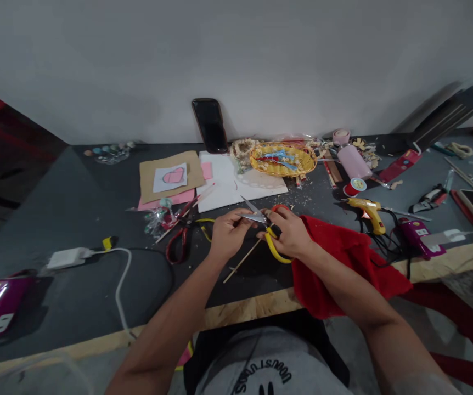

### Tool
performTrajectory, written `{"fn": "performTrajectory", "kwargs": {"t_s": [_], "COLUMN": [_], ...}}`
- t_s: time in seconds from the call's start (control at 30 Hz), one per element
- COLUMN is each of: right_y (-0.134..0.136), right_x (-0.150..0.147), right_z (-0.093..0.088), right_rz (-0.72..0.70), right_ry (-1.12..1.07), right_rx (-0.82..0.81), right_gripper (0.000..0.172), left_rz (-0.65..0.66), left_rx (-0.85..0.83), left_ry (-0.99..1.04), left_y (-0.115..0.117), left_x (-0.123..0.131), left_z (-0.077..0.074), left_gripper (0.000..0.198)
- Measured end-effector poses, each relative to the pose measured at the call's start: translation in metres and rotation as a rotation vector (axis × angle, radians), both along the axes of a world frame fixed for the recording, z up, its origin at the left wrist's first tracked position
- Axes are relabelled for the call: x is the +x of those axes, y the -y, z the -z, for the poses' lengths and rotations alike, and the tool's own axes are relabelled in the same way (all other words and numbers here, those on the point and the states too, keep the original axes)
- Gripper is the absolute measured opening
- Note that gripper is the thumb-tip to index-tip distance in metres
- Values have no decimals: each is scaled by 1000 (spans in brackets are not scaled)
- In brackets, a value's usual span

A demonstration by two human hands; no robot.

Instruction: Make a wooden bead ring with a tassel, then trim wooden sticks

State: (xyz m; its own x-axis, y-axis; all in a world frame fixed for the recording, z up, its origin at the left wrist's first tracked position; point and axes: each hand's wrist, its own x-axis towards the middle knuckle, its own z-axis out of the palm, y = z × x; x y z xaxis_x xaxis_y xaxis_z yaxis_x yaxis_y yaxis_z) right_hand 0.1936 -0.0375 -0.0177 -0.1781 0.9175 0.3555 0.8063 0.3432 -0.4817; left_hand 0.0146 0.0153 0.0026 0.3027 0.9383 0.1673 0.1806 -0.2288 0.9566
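Observation:
My right hand [293, 235] grips a pair of scissors [274, 248] with yellow handles, blades parted and pointing left. My left hand [229, 235] is closed at the lower blade, fingertips pinched together; whatever they hold is too small to make out. Below the two hands a thin wooden stick [242, 261] slants across the dark table. Under my right forearm lies a red cloth [339, 258], hanging over the table's front edge. Another pair of scissors with dark red handles [176, 245] rests left of my left hand.
White paper [215, 189], brown card with a pink heart drawing [174, 176] and a yellow wicker basket [283, 171] lie ahead. A phone [210, 125] leans on the wall. Rightward are a red thread spool [355, 187] and yellow glue gun [367, 213]. A white cable [123, 285] crosses the left.

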Motion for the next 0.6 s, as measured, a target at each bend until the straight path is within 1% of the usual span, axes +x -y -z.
{"fn": "performTrajectory", "kwargs": {"t_s": [0.1, 0.23, 0.37, 0.47, 0.6], "right_y": [1, 1, 1, 0, -1], "right_x": [-1, -3, -4, -3, -1], "right_z": [-2, -5, -6, -6, -2], "right_rz": [9, 43, 53, 26, -1], "right_ry": [-7, -63, -42, -11, -20], "right_rx": [-34, -74, -65, -53, -34], "right_gripper": [60, 61, 65, 69, 65], "left_rz": [-12, -36, -68, -54, 4], "left_rx": [28, 89, 114, 51, -44], "left_ry": [-24, -69, -68, -33, 42], "left_y": [1, 2, 1, 1, 1], "left_x": [1, 2, 1, 1, 0], "left_z": [0, -2, -1, 2, 4], "left_gripper": [19, 17, 17, 16, 15]}}
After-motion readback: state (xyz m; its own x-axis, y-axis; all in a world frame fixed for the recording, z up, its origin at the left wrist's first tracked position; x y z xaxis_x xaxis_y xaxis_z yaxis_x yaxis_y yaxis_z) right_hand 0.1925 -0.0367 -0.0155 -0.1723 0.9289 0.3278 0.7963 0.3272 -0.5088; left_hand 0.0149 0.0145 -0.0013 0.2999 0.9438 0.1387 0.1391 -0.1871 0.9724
